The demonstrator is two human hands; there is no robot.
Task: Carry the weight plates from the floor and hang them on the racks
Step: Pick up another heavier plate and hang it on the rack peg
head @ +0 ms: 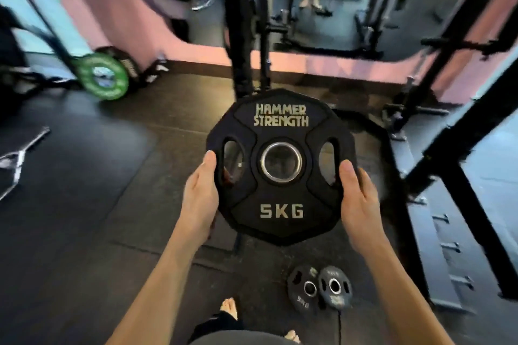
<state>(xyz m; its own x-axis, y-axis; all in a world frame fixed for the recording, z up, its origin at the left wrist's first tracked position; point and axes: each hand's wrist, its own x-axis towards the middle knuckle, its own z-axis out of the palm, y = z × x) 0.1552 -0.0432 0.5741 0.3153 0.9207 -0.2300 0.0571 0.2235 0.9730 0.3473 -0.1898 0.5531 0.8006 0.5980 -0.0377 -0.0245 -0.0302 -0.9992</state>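
Note:
A black 5 kg weight plate [281, 168], marked HAMMER STRENGTH, is held up in front of me above the floor, its face toward the camera. My left hand [200, 199] grips its left rim, with the thumb on the face beside the left grip slot. My right hand [360, 199] grips the right rim in the same way. The fingers of both hands are hidden behind the plate. Two more small black plates [319, 290] lie overlapping on the floor near my feet. A black rack upright [241, 22] rises just beyond the held plate.
A green plate [103, 75] leans at the base of a frame at the left. A metal bar attachment [16, 159] lies on the floor far left. A black rack frame [448, 134] and a step with pegs [448, 246] fill the right. A mirror is behind.

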